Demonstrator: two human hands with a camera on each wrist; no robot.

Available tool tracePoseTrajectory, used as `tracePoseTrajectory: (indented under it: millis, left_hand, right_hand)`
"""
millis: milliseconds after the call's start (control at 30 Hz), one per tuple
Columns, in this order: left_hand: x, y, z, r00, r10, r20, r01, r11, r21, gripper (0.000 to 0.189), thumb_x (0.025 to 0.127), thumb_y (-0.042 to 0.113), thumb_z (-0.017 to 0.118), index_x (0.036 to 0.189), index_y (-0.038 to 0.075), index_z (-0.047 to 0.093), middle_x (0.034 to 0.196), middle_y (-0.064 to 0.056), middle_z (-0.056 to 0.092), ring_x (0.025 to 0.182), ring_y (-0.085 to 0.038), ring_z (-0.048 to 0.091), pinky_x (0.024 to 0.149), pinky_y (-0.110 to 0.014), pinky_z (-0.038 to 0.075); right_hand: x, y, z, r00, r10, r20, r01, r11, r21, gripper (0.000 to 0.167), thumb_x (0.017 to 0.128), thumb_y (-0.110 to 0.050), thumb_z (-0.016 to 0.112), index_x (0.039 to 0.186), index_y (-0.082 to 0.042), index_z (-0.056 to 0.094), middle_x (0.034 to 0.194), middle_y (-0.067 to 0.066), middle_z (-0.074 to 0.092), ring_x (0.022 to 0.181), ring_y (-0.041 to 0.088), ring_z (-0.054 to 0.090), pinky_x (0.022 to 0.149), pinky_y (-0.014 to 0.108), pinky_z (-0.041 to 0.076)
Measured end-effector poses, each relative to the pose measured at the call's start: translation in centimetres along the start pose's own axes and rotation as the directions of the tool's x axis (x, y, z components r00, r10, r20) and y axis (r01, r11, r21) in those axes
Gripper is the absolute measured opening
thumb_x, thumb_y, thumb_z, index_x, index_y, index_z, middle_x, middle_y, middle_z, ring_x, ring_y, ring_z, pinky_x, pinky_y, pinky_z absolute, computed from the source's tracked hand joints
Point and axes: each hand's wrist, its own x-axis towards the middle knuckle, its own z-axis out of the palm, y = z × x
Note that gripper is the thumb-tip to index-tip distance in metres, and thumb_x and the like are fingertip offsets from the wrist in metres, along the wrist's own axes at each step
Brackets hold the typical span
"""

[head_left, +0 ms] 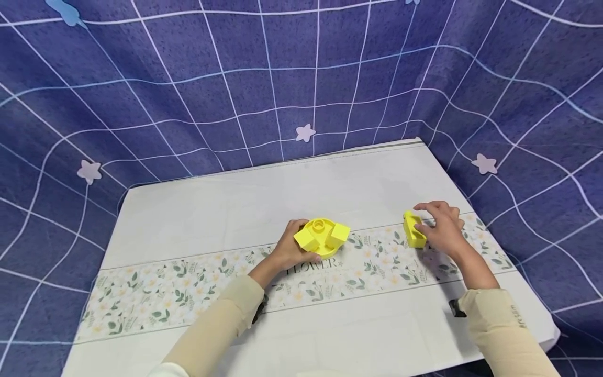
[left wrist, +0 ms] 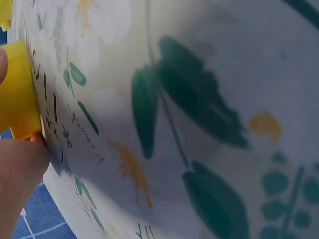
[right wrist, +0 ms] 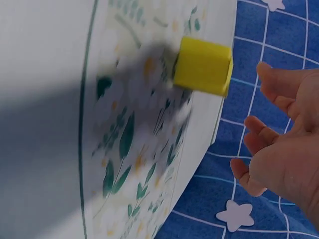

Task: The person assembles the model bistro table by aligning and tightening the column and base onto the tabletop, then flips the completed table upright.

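Observation:
My left hand (head_left: 290,248) grips the rim of a round yellow toy base (head_left: 325,250), thumb at the near side and fingers at the far side. Two yellow blocks stand up from this base, with a short round peg (head_left: 319,225) between them at the back. The left wrist view catches only part of the base (left wrist: 20,94) and the thumb (left wrist: 22,164). To the right, a long yellow block (head_left: 414,230) with a rounded knob at its far end rests on the table. My right hand (head_left: 443,228) hovers beside it, fingers loosely bent; in the right wrist view they stand apart from the block (right wrist: 203,66).
The white table (head_left: 282,193) carries a floral printed band (head_left: 188,285) with lettering across its middle. Behind it and at both sides hangs a blue curtain (head_left: 235,94) with grid lines and pale stars. The table's right edge lies just beyond the right hand.

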Motion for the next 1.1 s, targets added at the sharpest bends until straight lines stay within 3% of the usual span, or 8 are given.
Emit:
tracePoseTrajectory:
  millis: [133, 233, 367, 467, 633, 900, 1000, 1100]
  left_hand:
    - [0.3, 0.0, -0.6, 1.000, 0.000, 0.025, -0.001, 1.000, 0.018, 0.094, 0.060, 0.026, 0.093, 0.139, 0.017, 0.044, 0.131, -0.001, 0.043, 0.121, -0.019, 0.046, 0.109, -0.041, 0.031]
    - [0.9, 0.3, -1.6, 0.996, 0.004, 0.094, -0.007, 1.000, 0.028, 0.097, 0.058, 0.023, 0.094, 0.142, 0.018, 0.045, 0.132, -0.001, 0.044, 0.123, -0.020, 0.045, 0.111, -0.043, 0.028]
    - [1.8, 0.4, -2.9, 0.984, -0.024, 0.177, 0.017, 0.999, 0.043, 0.099, 0.058, 0.017, 0.093, 0.144, 0.019, 0.044, 0.135, -0.001, 0.044, 0.124, -0.023, 0.045, 0.112, -0.045, 0.026]
    - [2.1, 0.5, -3.3, 0.977, -0.059, 0.205, 0.053, 0.998, 0.034, 0.099, 0.060, 0.014, 0.092, 0.145, 0.020, 0.043, 0.137, -0.003, 0.043, 0.127, -0.025, 0.045, 0.113, -0.045, 0.025]
    - [1.6, 0.3, -2.8, 0.977, -0.102, 0.190, 0.105, 0.994, -0.005, 0.108, 0.060, 0.015, 0.092, 0.149, 0.016, 0.032, 0.141, -0.003, 0.045, 0.129, -0.024, 0.045, 0.113, -0.044, 0.024]
    - [0.5, 0.2, -0.9, 0.992, -0.111, 0.056, 0.115, 0.991, -0.073, 0.107, 0.055, 0.018, 0.095, 0.142, 0.013, 0.033, 0.125, -0.001, 0.053, 0.114, -0.018, 0.054, 0.103, -0.038, 0.039]
    - [0.7, 0.3, -1.0, 0.994, -0.096, 0.061, 0.100, 0.993, -0.061, 0.102, 0.054, 0.018, 0.095, 0.138, 0.014, 0.038, 0.122, 0.001, 0.055, 0.110, -0.016, 0.055, 0.101, -0.035, 0.041]
    - [1.2, 0.6, -1.3, 0.992, -0.069, 0.104, 0.073, 0.997, -0.038, 0.097, 0.057, 0.018, 0.094, 0.137, 0.014, 0.040, 0.122, 0.002, 0.056, 0.112, -0.015, 0.056, 0.103, -0.033, 0.039]
  right_hand:
    - [0.0, 0.7, -0.1, 1.000, -0.016, 0.016, 0.017, 0.998, -0.057, 0.047, 0.085, -0.001, 0.065, 0.130, -0.009, 0.053, 0.133, 0.028, 0.033, 0.114, 0.049, 0.025, 0.082, 0.064, 0.017]
    - [0.1, 1.1, -0.1, 0.999, -0.028, 0.029, 0.031, 0.994, -0.104, 0.053, 0.082, 0.000, 0.067, 0.132, -0.011, 0.052, 0.134, 0.028, 0.032, 0.113, 0.049, 0.026, 0.080, 0.064, 0.018]
    - [0.2, 1.4, 0.2, 0.997, -0.047, 0.058, 0.055, 0.987, -0.152, 0.058, 0.081, 0.002, 0.067, 0.135, -0.013, 0.050, 0.137, 0.028, 0.030, 0.112, 0.049, 0.026, 0.079, 0.062, 0.018]
    - [0.3, 1.4, 0.4, 0.994, -0.069, 0.080, 0.082, 0.980, -0.181, 0.060, 0.082, 0.004, 0.066, 0.136, -0.015, 0.049, 0.140, 0.027, 0.028, 0.114, 0.049, 0.025, 0.080, 0.062, 0.017]
    - [0.4, 1.4, 0.2, 0.990, -0.092, 0.106, 0.114, 0.968, -0.223, 0.064, 0.081, 0.008, 0.062, 0.138, -0.016, 0.049, 0.142, 0.027, 0.026, 0.115, 0.049, 0.024, 0.082, 0.064, 0.016]
    - [0.4, 1.4, 0.4, 0.982, -0.097, 0.160, 0.143, 0.941, -0.307, 0.080, 0.067, 0.023, 0.048, 0.136, -0.017, 0.053, 0.143, 0.027, 0.027, 0.116, 0.051, 0.027, 0.084, 0.066, 0.016]
    - [0.3, 1.2, 0.8, 0.977, -0.101, 0.189, 0.160, 0.930, -0.330, 0.079, 0.067, 0.023, 0.048, 0.134, -0.018, 0.056, 0.144, 0.024, 0.028, 0.116, 0.050, 0.028, 0.084, 0.064, 0.018]
    - [0.3, 1.0, 1.1, 0.973, -0.120, 0.199, 0.182, 0.926, -0.330, 0.072, 0.071, 0.021, 0.047, 0.130, -0.019, 0.061, 0.144, 0.022, 0.029, 0.117, 0.050, 0.029, 0.085, 0.064, 0.020]
